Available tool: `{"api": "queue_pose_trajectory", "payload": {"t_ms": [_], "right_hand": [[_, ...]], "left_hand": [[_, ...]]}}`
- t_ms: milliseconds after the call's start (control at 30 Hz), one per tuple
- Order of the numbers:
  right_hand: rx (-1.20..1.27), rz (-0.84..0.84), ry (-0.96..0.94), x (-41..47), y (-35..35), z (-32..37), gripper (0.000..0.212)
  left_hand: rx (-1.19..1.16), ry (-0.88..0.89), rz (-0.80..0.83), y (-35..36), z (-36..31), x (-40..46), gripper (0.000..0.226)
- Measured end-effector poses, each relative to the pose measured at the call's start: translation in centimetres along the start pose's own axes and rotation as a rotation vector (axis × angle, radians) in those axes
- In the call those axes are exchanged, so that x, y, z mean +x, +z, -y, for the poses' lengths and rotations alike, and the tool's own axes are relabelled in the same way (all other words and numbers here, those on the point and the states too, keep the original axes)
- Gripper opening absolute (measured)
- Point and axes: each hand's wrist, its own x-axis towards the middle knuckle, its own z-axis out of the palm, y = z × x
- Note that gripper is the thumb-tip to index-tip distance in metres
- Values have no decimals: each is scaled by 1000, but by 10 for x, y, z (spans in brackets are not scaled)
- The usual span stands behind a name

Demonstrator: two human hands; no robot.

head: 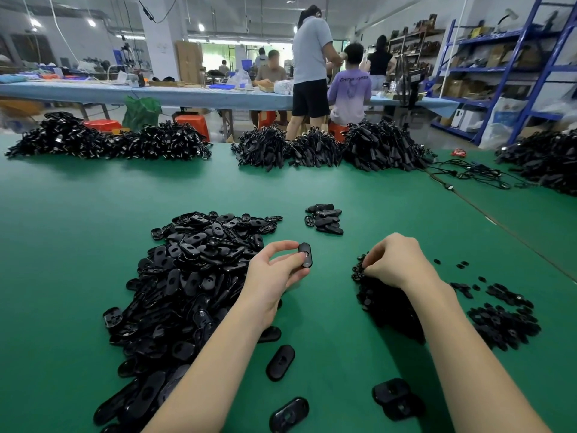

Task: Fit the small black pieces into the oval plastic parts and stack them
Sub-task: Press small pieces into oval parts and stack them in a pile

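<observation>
While the left hand (274, 270) pinches one oval part (305, 254) by its edges above the worktop (78, 220), the right hand (393, 260) picks into the small black pieces (387, 304). Both seem light, stiff and slippery, so an edge grip suits.

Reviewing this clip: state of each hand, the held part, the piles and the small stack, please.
left hand: pinches one oval part, raised.
oval part: held upright, clear of the table.
right hand: fingers curled into small-piece pile.
small-piece pile: loose heap.
oval-part pile: loose, unsorted.
small stack: rough, leaning.
</observation>
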Motion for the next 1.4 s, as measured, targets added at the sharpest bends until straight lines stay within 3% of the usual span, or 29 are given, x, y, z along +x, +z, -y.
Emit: {"api": "queue_pose_trajectory", "payload": {"t_ms": [200,533,600,800,1133,1400], "right_hand": [[-30,0,-2,0,-2,5,31],[-214,-26,-20,-3,7,8,18],[-161,-37,-45,-1,5,7,13],[309,-67,-315,-5,4,23,8],[51,-116,-562,-14,26,43,9],[320,41,-592,-13,19,37,15]], "left_hand": [[11,-15,22,-1,2,0,18],[40,-29,45,-2,3,0,19],[38,-28,48,-2,3,1,19],[94,-4,44,1,5,1,19],[54,14,65,-3,3,1,14],[39,52,110,-5,0,1,15]]}}
